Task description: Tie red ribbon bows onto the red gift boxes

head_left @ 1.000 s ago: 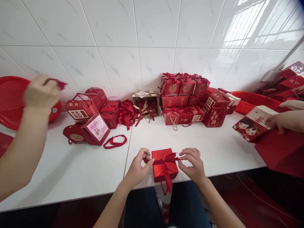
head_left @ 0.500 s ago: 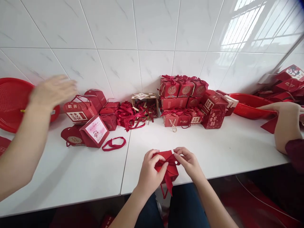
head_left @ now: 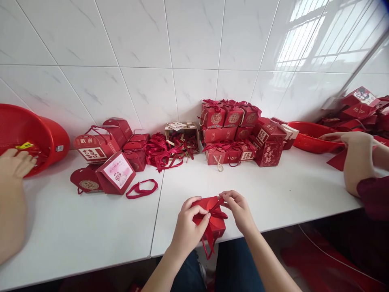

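A small red gift box stands at the table's front edge, with a dark red ribbon tied over its top. My left hand lies on the box's left side, thumb and forefinger pinching the ribbon at its knot. Above the box's right rear corner, my right hand pinches a ribbon end and holds it taut, up and to the right. One ribbon tail hangs down the front, and a red cord handle dangles below the table edge.
Decorated boxes stand in stacks along the wall and in a group at left. Loose ribbons lie between them. Co-workers' hands reach at red basins: a left hand and a right hand.
My right hand has drawn the ribbon end out to the upper right, while my left stays at the knot. The left co-worker's hand has come down into the basin, which now tilts differently.
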Motion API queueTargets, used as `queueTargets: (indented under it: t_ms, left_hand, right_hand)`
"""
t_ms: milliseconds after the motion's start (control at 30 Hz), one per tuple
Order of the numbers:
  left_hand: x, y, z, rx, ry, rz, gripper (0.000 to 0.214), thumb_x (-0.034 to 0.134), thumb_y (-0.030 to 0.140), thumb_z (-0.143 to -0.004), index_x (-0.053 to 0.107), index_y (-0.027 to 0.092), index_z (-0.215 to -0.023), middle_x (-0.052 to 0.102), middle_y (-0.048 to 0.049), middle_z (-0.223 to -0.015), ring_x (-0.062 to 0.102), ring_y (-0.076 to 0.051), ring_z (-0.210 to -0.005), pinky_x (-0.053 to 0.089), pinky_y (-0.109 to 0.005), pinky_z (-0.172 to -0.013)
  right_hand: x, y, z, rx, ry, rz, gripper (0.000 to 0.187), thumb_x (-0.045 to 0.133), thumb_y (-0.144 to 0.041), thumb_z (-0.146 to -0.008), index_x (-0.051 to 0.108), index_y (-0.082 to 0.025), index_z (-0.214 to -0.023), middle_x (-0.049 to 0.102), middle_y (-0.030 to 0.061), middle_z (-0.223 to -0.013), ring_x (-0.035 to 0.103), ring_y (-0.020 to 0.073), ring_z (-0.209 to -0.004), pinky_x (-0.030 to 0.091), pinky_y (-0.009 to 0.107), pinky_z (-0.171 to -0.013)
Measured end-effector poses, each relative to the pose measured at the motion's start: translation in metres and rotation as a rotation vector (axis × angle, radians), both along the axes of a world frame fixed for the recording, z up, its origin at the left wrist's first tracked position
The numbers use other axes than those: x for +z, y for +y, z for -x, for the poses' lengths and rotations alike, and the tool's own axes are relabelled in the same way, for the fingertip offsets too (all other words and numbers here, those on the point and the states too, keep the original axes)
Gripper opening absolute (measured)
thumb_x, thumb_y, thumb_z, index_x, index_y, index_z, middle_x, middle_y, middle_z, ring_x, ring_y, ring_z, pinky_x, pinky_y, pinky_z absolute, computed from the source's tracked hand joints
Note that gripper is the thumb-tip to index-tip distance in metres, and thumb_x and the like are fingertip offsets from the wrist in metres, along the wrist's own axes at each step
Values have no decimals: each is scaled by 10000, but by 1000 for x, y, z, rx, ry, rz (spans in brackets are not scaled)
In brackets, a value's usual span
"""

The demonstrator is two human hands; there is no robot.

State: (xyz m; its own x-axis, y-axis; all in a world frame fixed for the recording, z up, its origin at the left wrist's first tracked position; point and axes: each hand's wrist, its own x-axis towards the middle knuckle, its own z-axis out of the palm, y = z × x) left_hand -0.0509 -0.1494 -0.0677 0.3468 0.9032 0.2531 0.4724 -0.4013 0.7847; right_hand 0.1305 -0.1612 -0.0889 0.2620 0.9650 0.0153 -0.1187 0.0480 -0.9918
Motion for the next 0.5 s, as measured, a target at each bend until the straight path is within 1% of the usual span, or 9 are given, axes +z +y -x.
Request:
queueTargets:
  t_ms: [67, 133, 200, 233, 267, 333, 400, 433, 500]
  left_hand:
    - [-1, 1, -1, 3, 1, 5, 147, 574, 271, -825, 668, 214, -728, 585, -100, -1215, 568, -268, -1153, 473, -450, -978]
    - [-1, 1, -1, 3, -7, 8, 150, 575, 285, -832, 676, 217, -745, 586, -99, -1229, 553, -270, -1182, 461, -448, -997]
    - [-1, -2, 2, -14, -40, -3, 153, 571, 313, -849, 700, 239, -884, 552, -92, -1305, 511, -268, -1244, 444, -439, -1025]
    - [-2, -3, 5, -17, -64, -18, 203, 563, 328, -860, 690, 258, -1002, 515, -85, -1362, 472, -265, -1287, 433, -433, -1040]
    - [-5, -5, 11, -3, -86, -40, 277, 550, 340, -872, 651, 280, -1123, 469, -75, -1417, 427, -260, -1329, 420, -428, -1054]
    - [-13, -8, 30, 87, -101, -95, 393, 523, 347, -891, 547, 315, -1282, 399, -50, -1483, 357, -251, -1379, 405, -424, -1065]
    - [-29, -11, 56, 229, -42, -160, 391, 518, 347, -887, 550, 325, -1276, 433, -41, -1466, 370, -257, -1371, 407, -431, -1051]
    - [-38, -13, 70, 295, 16, -196, 362, 535, 353, -871, 593, 318, -1226, 486, -48, -1425, 406, -270, -1345, 410, -439, -1036]
    - [-58, -16, 96, 386, 166, -320, 214, 563, 371, -828, 708, 307, -971, 667, -55, -1193, 526, -306, -1226, 362, -498, -1036]
  right_hand:
    - [-1, -1, -6, 25, 18, 11, 335, 595, -514, -832, 642, -186, -787, 645, 88, -1005, 607, 235, -950, 497, 401, -860]
    - [-6, -5, -15, 176, 25, -36, 430, 632, -569, -784, 655, -210, -1018, 613, 114, -1180, 577, 271, -1090, 466, 433, -937]
    - [-14, -11, -22, 438, -15, -130, 834, 772, -588, -615, 488, -267, -1330, 443, 124, -1425, 419, 314, -1306, 362, 466, -1057]
    - [-20, -15, -23, 560, -62, -166, 1069, 839, -552, -522, 345, -292, -1433, 325, 120, -1510, 306, 323, -1382, 294, 476, -1102]
    - [-25, -19, -24, 637, -117, -179, 1232, 881, -492, -471, 210, -309, -1487, 229, 116, -1554, 227, 322, -1418, 245, 481, -1124]
    - [-35, -25, -21, 637, -209, -140, 1296, 884, -361, -527, 41, -317, -1510, 209, 122, -1557, 253, 307, -1413, 250, 488, -1119]
    - [-39, -24, -17, 545, -238, -100, 1217, 829, -270, -617, 4, -299, -1512, 339, 134, -1493, 384, 290, -1345, 321, 486, -1084]
    - [-38, -19, -17, 493, -236, -94, 1188, 819, -245, -621, 34, -285, -1512, 407, 136, -1443, 438, 289, -1303, 355, 485, -1063]
    - [-29, 1, -23, 364, -232, -120, 1130, 832, -245, -588, 154, -267, -1491, 493, 136, -1355, 503, 297, -1232, 402, 492, -1023]
